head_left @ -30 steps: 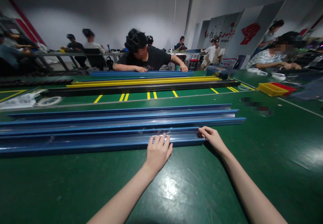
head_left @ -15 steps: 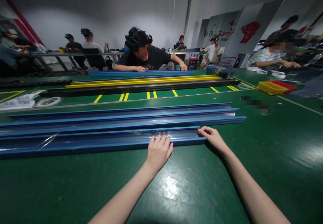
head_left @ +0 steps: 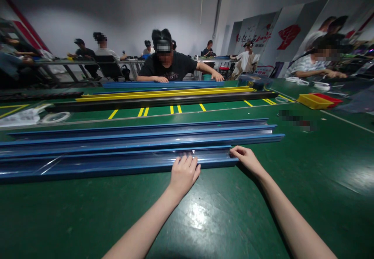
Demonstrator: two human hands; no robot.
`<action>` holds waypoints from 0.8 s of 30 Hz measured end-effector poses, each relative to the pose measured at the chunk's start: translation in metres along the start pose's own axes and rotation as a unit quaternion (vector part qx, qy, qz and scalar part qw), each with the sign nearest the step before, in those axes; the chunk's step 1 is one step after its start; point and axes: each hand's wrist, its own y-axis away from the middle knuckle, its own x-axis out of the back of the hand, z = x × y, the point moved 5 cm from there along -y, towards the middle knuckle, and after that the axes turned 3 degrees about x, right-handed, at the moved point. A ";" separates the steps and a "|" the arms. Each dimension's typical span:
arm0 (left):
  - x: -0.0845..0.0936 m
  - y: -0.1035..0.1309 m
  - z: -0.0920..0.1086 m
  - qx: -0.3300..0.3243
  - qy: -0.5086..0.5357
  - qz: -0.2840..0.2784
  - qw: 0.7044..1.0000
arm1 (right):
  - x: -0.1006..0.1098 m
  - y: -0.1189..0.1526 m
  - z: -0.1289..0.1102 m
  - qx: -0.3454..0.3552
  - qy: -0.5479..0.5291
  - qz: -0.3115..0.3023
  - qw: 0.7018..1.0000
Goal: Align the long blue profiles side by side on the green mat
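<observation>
A long blue channel (head_left: 117, 165), with clear film along its trough, lies across the green table (head_left: 117, 212) nearest to me. My left hand (head_left: 184, 173) rests over its front edge, fingers reaching into the trough. At the channel's right end my right hand (head_left: 245, 158) is closed, thumb and forefinger pinched at the end; whatever is between the fingertips is too small to make out. Just behind lie more blue channels (head_left: 146, 134), side by side, their right ends reaching farther than the near one.
Farther back lie a black rail (head_left: 163, 100), yellow rails (head_left: 166, 94) and a blue piece (head_left: 140, 84) under a co-worker's hands. A tape roll (head_left: 56, 117) sits left; yellow (head_left: 314, 101) and red trays (head_left: 333, 100) stand right. Other people sit around the room.
My hands have hardly moved. Reflections on the film in the near channel have shifted. The co-worker opposite has raised their head, and one of their hands has moved right.
</observation>
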 end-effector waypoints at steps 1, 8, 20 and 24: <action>0.000 0.000 0.000 0.000 0.003 -0.001 1.000 | 0.000 0.000 0.000 0.000 0.000 -0.002 1.000; -0.001 0.000 -0.002 0.000 0.004 -0.003 1.000 | 0.000 -0.001 0.004 -0.006 0.011 -0.010 1.000; -0.002 -0.001 -0.003 -0.001 0.011 -0.020 1.000 | 0.003 -0.005 0.012 -0.015 0.040 0.000 0.999; -0.002 -0.001 -0.003 -0.001 0.013 -0.029 0.999 | 0.003 -0.004 0.010 -0.016 0.037 0.002 0.999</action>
